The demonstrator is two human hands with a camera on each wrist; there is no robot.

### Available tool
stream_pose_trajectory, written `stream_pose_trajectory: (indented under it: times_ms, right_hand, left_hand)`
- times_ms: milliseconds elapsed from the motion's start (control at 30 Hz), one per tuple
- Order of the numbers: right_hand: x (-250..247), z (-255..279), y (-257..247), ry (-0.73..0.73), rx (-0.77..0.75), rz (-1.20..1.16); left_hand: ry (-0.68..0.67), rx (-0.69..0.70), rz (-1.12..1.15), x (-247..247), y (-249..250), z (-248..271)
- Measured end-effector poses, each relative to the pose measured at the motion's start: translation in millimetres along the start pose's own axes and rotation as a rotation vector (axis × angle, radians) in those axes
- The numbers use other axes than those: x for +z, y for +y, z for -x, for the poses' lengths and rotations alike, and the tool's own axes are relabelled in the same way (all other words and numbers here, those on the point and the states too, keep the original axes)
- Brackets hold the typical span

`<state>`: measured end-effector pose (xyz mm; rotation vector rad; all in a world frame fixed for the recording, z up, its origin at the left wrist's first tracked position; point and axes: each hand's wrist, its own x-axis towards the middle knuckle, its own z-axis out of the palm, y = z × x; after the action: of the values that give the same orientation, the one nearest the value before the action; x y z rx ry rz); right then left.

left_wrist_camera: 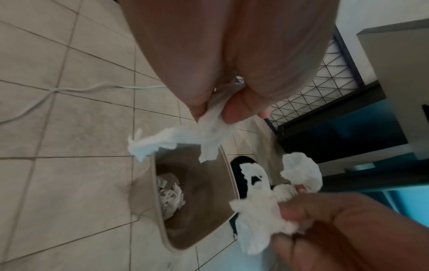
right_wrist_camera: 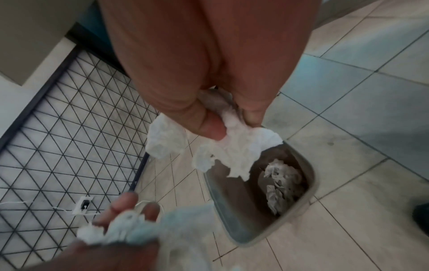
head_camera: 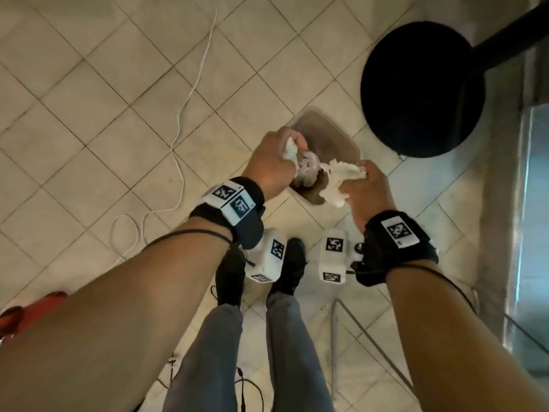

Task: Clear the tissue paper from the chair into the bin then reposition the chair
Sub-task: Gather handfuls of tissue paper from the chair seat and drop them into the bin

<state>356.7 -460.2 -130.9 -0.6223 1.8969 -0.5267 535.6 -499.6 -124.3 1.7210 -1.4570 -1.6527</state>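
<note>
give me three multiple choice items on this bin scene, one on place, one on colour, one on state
1. Where are the two hands?
A. over the open bin
B. on a table
C. at a door handle

2. What colour is the cable on the floor?
A. red
B. white
C. green

3. What is in the bin?
A. nothing
B. water
C. crumpled tissue

Answers:
1 A: the left hand and right hand hang above the bin.
2 B: the cable runs white across the floor tiles.
3 C: crumpled tissue lies at the bottom, while each hand grips more tissue paper.
</note>
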Motion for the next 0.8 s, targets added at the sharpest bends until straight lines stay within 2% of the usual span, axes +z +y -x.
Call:
stream_pose_trajectory:
  times_ms: [133,233,300,467,600,733,800]
  right_hand:
    - [11,-60,0,0.037,-0.072,0.076]
    - [23,-94,7,0.065,-0.106,0.146]
    - [31,-110,14,0.069,-0.114,0.16]
    - [38,-121,41,-0.167,-0.053,0.193]
    - [16,-91,46,-0.208,-0.013,0.223]
    - [-18,-38,66,-0.224,0.058,0.176]
    - [-32,-11,86,-0.213,0.097,0.22]
  left_hand:
    - [0.02,0.04,-0.023,29,-17,-54]
    - [0.062,0.107,-0.135,49,-33,-82]
    - [0.029,0.109,-0.21,59,-46,-96]
    - [-0.151,0.03,-0.393,66,-69,-109]
    - [-0.194,0.016,-0.399,58,-64,-86]
    - [-0.005,-0.052,-0.269,45,-60,-29]
    - [0.025,-0.126,-0.229,36,-68,13]
